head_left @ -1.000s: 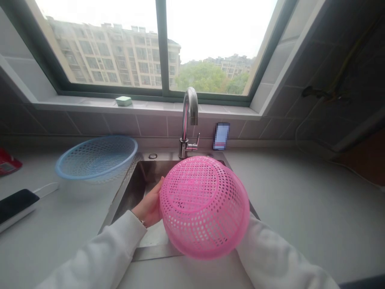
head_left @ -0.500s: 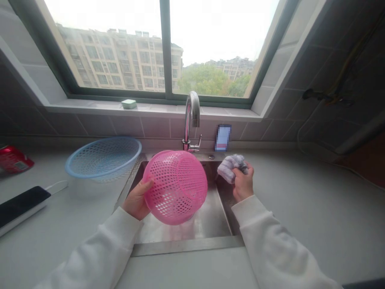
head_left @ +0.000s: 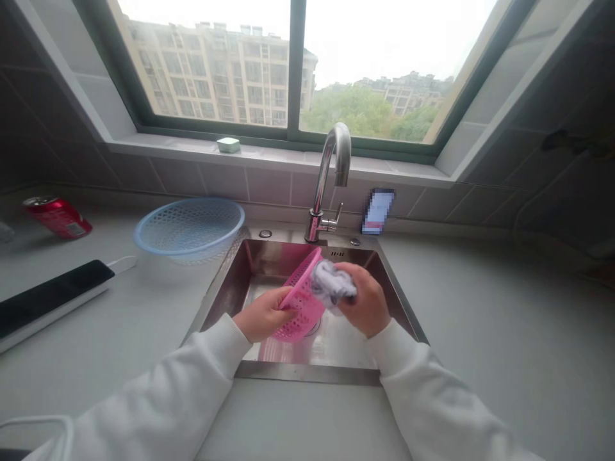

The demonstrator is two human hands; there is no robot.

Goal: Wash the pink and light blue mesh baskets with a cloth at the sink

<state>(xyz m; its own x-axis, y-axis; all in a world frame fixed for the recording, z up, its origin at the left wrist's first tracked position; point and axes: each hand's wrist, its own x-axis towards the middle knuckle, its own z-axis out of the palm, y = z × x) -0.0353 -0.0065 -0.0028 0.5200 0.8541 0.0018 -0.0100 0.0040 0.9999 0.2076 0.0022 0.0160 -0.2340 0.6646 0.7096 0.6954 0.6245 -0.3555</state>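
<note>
My left hand grips the rim of a pink plastic colander, thumb on one side and fingers on the other. The colander is tilted nearly on edge above the steel sink, its perforated outside turned to the right. In my right hand is a bunched grey-white cloth, which lies against the colander's outer side near the upper rim. The fingertips of the right hand are partly hidden behind the cloth.
A chrome faucet rises behind the sink. Left on the counter are a blue basket, a red can and a long black-topped device. A phone leans at the back wall; a pale green block sits on the sill.
The colander has turned from facing me to nearly edge-on. My right hand has brought the cloth left onto its outer side. The camera view has shifted too.
</note>
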